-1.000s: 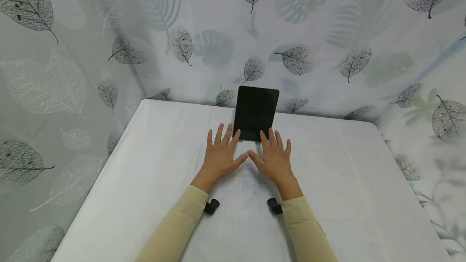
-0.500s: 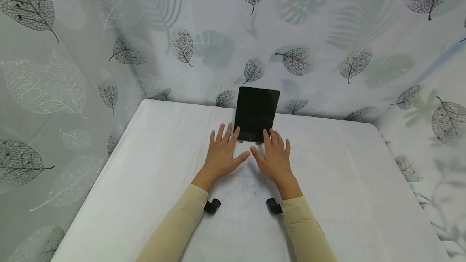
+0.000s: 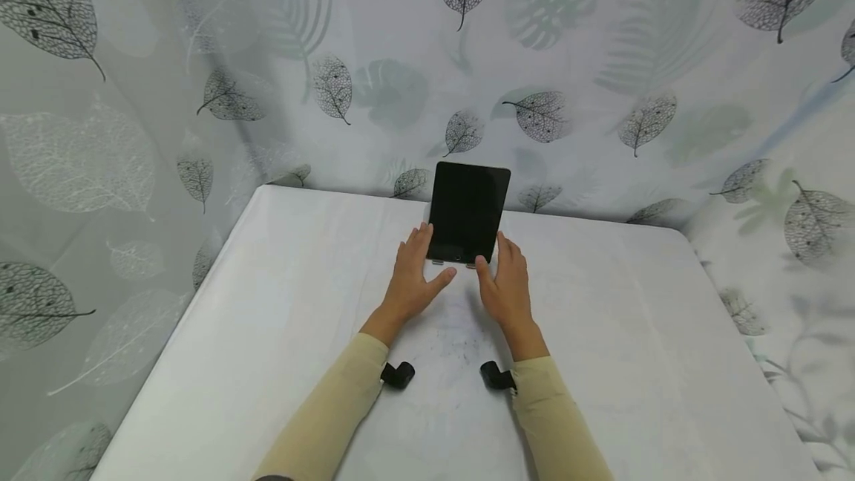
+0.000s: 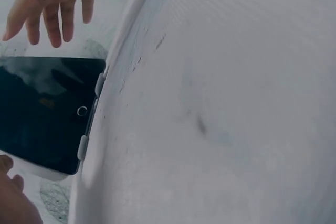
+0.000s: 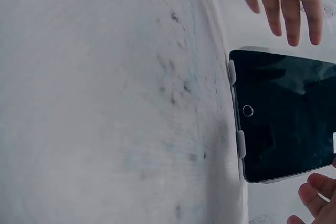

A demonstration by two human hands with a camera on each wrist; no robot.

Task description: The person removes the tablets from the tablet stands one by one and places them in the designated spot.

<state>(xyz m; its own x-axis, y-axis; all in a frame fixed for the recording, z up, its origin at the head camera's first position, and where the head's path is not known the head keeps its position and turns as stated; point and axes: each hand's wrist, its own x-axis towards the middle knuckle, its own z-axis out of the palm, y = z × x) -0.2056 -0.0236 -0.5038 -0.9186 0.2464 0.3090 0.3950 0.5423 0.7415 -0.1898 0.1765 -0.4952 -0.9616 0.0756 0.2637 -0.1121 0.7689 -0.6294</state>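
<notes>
A black tablet [image 3: 469, 210] leans upright at the far edge of the table, its lower edge on two small light-coloured holder tabs [image 5: 240, 144]. My left hand [image 3: 409, 277] is at the tablet's lower left corner, fingers extended and thumb spread toward the middle. At the lower right corner is my right hand [image 3: 505, 284], turned on its side with the thumb at the tablet's bottom edge. Both wrist views show the home button [image 4: 82, 111] and the dark screen between the two hands. Neither hand holds anything.
A white cloth covers the table [image 3: 280, 303]. Behind and beside it hang leaf-print curtains [image 3: 394, 43]. A black camera mount [image 3: 398, 375] sits on the left wrist, another [image 3: 496, 375] on the right.
Both hands have turned from palms down with spread fingers toward palms facing each other, fingers drawn together. The thumbs, which met in the middle, are now apart. The tablet stays in place.
</notes>
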